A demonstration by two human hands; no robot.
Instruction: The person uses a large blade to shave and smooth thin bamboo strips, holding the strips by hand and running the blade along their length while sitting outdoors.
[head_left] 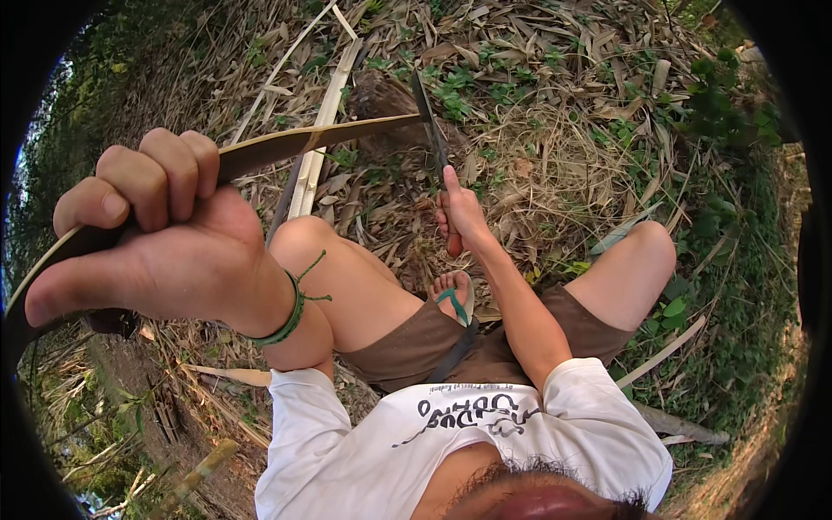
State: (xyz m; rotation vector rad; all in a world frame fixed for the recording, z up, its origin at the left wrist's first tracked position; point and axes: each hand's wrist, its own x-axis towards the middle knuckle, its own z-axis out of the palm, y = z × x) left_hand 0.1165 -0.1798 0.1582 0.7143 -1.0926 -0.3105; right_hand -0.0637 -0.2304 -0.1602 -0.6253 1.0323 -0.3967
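A long split bamboo strip [286, 144] runs from the left edge across to the middle. My left hand [173, 225], raised large and close with a green cord round its wrist, has its fingers curled round the strip. Lower and farther off, my right hand [463, 211] grips a machete [427, 108] by its reddish-brown wooden handle, thumb along the top. The dark blade points away from me, and the strip's far end meets its edge. Behind that end sits a dark brown stump or wood block [379, 94]; whether the strip touches it I cannot tell.
Pale split bamboo lengths [329, 104] lie beyond my left knee. Dry leaves [555, 113] and small green plants cover the ground. My bent knees flank my right arm, and a sandalled foot [452, 290] is beneath it. More bamboo pieces [663, 354] lie at the right.
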